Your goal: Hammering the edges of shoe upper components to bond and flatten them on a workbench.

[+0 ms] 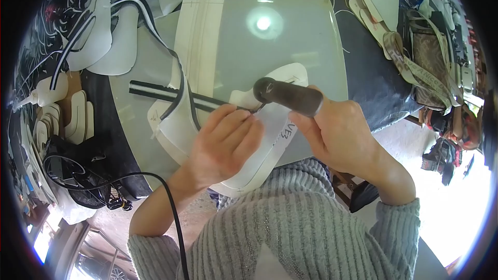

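My right hand (pixel 340 134) grips a dark, thick-handled tool (pixel 288 96) whose rounded end points left, its tip hidden under my left fingers. My left hand (pixel 223 145) lies flat with its fingers pressing a white cut-out sheet piece (pixel 259 160) onto a pale glass-like work plate (pixel 280 46). A black-and-white striped strap (pixel 166 92) runs across the plate up to my left fingertips. A black cord (pixel 174 212) crosses my left forearm.
Stacks of white cut shapes with black trim (pixel 98 36) lie at the left. More pale cut pieces and patterned straps (pixel 410 57) crowd the right table edge. A tall cream-coloured panel (pixel 199 25) lies behind. A dark fan-like object (pixel 78 176) sits lower left.
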Available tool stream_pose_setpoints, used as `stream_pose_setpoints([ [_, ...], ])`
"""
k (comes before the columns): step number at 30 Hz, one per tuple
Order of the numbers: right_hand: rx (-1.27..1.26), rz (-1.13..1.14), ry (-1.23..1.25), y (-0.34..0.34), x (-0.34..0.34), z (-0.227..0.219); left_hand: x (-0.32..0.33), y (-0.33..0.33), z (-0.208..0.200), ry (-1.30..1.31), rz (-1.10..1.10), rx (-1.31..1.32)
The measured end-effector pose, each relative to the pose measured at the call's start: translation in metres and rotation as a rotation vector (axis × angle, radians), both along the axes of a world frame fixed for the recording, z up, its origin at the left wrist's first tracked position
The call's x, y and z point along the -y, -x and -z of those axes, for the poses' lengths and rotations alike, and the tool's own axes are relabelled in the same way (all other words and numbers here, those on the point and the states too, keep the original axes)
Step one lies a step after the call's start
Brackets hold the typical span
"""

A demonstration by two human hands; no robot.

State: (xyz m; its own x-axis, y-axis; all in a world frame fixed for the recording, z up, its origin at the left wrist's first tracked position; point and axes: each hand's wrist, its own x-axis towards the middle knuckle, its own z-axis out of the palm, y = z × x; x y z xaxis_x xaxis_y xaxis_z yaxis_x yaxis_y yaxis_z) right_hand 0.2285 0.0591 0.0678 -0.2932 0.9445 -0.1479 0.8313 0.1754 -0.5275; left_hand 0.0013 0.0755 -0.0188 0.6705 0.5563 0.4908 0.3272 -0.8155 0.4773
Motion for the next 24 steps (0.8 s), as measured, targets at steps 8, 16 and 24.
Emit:
stream_pose_setpoints([
  [8, 0.135, 0.042, 0.075, -0.004, 0.017, 0.018, -0.011, 0.003, -0.011, 0.351, -0.024, -0.013],
  [16, 0.028, 0.071, 0.038, 0.002, 0.014, 0.011, -0.007, 0.001, -0.004, -0.121, 0.077, -0.127],
  [24, 0.114, 0.004, 0.087, 0.006, 0.014, -0.001, -0.007, 0.003, -0.006, -0.143, 0.08, -0.137],
])
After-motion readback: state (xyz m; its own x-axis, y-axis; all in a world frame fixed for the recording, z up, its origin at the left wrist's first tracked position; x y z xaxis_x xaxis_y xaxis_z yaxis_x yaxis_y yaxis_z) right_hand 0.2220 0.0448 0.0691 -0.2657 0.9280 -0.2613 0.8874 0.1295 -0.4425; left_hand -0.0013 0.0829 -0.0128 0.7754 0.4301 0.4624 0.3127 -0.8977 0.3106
